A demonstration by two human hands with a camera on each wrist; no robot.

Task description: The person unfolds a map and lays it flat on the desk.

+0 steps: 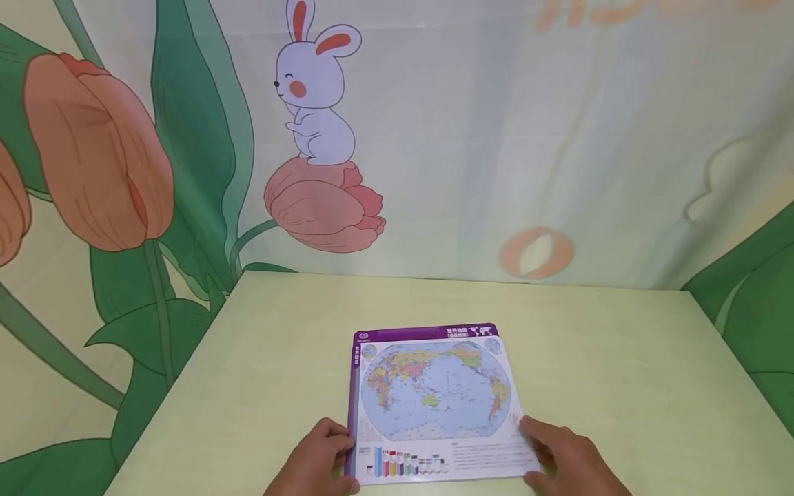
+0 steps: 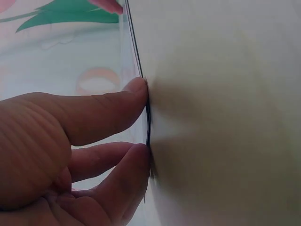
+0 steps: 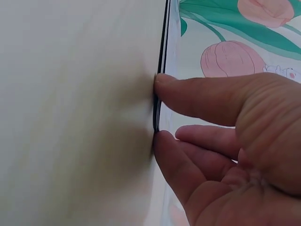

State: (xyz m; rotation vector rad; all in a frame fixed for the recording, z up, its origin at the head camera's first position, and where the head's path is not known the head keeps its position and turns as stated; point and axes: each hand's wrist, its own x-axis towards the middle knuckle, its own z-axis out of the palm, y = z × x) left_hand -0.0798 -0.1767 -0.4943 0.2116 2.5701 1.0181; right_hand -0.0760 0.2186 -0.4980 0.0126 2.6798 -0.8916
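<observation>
A flat world map board (image 1: 434, 393) with a purple top band lies on the table before me. Small coloured bars and flags are printed along its lower left. My left hand (image 1: 315, 460) touches its left edge near the bottom corner. In the left wrist view, the thumb and a bent finger (image 2: 123, 181) rest against that thin edge, apart from each other. On the opposite edge is my right hand (image 1: 572, 460), also low down. Its thumb (image 3: 202, 96) and index fingertip press the side, with a gap between them. Each palm stands off the board.
The pale yellow table (image 1: 620, 358) extends beyond the board on both sides and behind it. A cloth backdrop hangs along the far edge, printed with a white rabbit (image 1: 319, 103), orange tulips (image 1: 99, 151) and green leaves.
</observation>
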